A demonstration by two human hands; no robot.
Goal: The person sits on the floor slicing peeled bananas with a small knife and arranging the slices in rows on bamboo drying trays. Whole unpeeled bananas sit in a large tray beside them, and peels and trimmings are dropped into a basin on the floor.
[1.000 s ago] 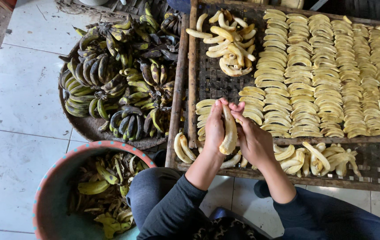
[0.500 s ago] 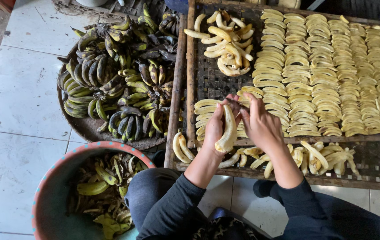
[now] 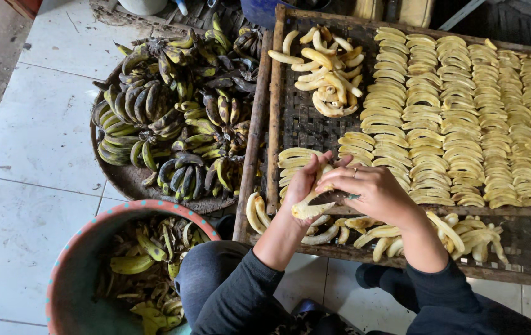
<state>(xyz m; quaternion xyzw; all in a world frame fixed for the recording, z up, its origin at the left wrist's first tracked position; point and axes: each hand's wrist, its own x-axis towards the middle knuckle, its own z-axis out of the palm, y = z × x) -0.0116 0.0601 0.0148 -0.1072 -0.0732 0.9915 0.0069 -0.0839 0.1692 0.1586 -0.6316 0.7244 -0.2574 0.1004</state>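
My left hand (image 3: 303, 183) grips a peeled pale yellow banana (image 3: 311, 207) over the near edge of a woven drying rack (image 3: 303, 124). My right hand (image 3: 374, 192) holds a small knife (image 3: 329, 198), its dark blade lying across the banana. A ring shows on a right finger. Just behind my hands lies a short stack of flat banana slices (image 3: 295, 158). Rows of slices (image 3: 464, 118) cover the rack to the right.
A heap of peeled whole bananas (image 3: 327, 71) lies at the rack's far left. More peeled bananas (image 3: 458, 232) lie along its near edge. Unpeeled dark green bunches (image 3: 172, 118) fill a round tray at left. A tub (image 3: 73, 273) of peels stands by my knee.
My hands have moved slightly left and down. The banana, upright before, now lies lower in my left hand, with the knife blade set across it.
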